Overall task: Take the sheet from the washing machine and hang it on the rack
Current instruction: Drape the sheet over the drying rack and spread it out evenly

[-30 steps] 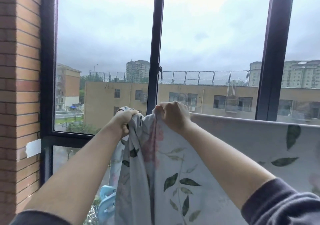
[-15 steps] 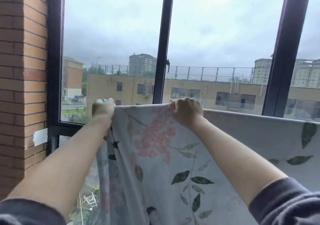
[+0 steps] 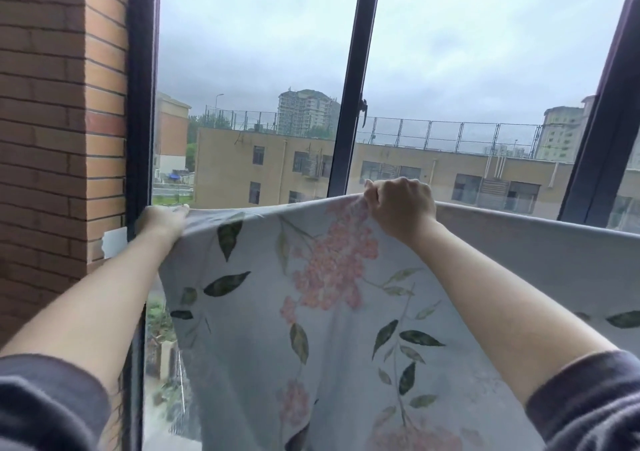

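- Sheet (image 3: 332, 329) hangs before the window (image 3: 249, 69), top edge running left-right at hand height; rack hidden beneath.
- Left hand (image 3: 160, 222) grips its left end; right hand (image 3: 398, 204) pinches the edge mid-span.
- Remaining length extends rightward, likely the right hand's reach.

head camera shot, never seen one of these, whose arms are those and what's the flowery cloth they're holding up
There is no machine here. The camera sits on a person's head and looks forward and down, so the two bare arms reaching in from the bottom are that person's own. The left hand holds the left end of the top edge of a pale sheet printed with pink flowers and green leaves; the right hand has its grip curled over the same edge further right. The sheet hangs down from that edge, stretched between them. Whatever carries it is hidden by the cloth. Behind stands a dark-framed window with buildings outside, and a brick wall on the left.
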A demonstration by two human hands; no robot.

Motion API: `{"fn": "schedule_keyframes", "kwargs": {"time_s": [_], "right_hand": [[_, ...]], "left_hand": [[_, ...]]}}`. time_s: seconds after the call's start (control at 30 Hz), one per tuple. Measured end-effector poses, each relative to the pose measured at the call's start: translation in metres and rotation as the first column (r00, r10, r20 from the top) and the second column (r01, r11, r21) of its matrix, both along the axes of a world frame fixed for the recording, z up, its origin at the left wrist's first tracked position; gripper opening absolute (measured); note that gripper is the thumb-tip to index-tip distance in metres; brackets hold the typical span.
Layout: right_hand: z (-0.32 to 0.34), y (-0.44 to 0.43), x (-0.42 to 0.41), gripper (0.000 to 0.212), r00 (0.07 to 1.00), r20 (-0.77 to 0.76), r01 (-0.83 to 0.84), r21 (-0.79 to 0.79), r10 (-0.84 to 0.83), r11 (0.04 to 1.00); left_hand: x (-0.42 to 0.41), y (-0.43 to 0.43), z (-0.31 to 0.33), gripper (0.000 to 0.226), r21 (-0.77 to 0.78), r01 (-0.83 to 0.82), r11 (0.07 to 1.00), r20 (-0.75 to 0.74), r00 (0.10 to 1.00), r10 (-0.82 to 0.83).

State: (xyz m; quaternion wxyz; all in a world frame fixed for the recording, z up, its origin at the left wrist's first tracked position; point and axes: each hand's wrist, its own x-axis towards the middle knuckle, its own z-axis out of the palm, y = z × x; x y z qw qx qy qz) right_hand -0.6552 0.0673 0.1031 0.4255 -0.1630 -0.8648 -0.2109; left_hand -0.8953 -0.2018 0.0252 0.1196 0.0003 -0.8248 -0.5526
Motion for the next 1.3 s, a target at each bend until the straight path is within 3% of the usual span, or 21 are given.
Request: {"fn": "schedule_keyframes", "kwargs": {"time_s": [0.07,0.13,0.23,0.3,0.4,0.57,0.73,0.97,1.07,1.13,1.2,1.3], "right_hand": [[0.0,-0.002,-0.001,0.052,1.0,0.0,-0.004,0.006,0.004,1.0],[0.0,-0.003,-0.002,0.052,1.0,-0.003,0.0,0.011,0.0,1.0],[0.0,-0.004,-0.001,0.05,1.0,-0.008,-0.008,0.009,0.008,1.0],[0.0,-0.003,-0.001,0.05,1.0,-0.006,-0.007,0.017,0.008,1.0],[0.001,-0.001,-0.001,0.045,0.999,-0.022,-0.047,-0.006,0.047,0.999],[0.005,-0.002,0.006,0.039,0.99,-0.064,-0.13,-0.101,0.124,0.986],[-0.002,0.028,0.037,0.056,0.996,0.0,0.087,-0.022,-0.087,0.996],[-0.011,0.118,0.134,0.068,0.941,-0.143,0.305,-0.042,-0.307,0.952],[-0.014,0.134,0.156,0.069,0.919,-0.172,0.348,-0.073,-0.355,0.935],[-0.013,0.135,0.158,0.066,0.922,-0.21,0.313,-0.089,-0.325,0.945],[-0.01,0.125,0.146,0.063,0.942,-0.176,0.276,-0.078,-0.286,0.958],[-0.006,0.123,0.14,0.053,0.968,-0.1,0.223,-0.067,-0.229,0.973]], "left_hand": [[0.009,-0.008,-0.006,0.038,-0.216,-0.049,0.975,-0.031,0.999,0.043],[0.021,-0.005,-0.018,0.029,-0.322,-0.078,0.943,-0.042,0.997,0.068],[0.039,0.017,-0.021,0.025,-0.312,0.04,0.949,-0.093,0.993,-0.072],[0.056,0.039,-0.01,0.021,-0.266,0.139,0.954,-0.202,0.96,-0.196],[0.096,0.077,0.017,0.021,-0.199,0.316,0.928,-0.362,0.856,-0.369],[0.159,0.146,0.036,0.041,-0.248,0.511,0.823,-0.454,0.689,-0.564],[0.16,0.18,0.018,0.058,-0.091,0.322,0.943,-0.596,0.741,-0.31],[0.163,0.195,0.016,0.057,-0.065,0.232,0.97,-0.618,0.754,-0.222],[0.182,0.2,0.019,0.043,-0.137,0.194,0.971,-0.64,0.731,-0.236],[0.203,0.217,0.031,0.038,-0.247,0.109,0.963,-0.733,0.63,-0.259],[0.23,0.246,0.051,0.049,-0.383,0.005,0.924,-0.788,0.521,-0.329],[0.272,0.291,0.066,0.066,-0.553,-0.07,0.83,-0.717,0.547,-0.432]]}}
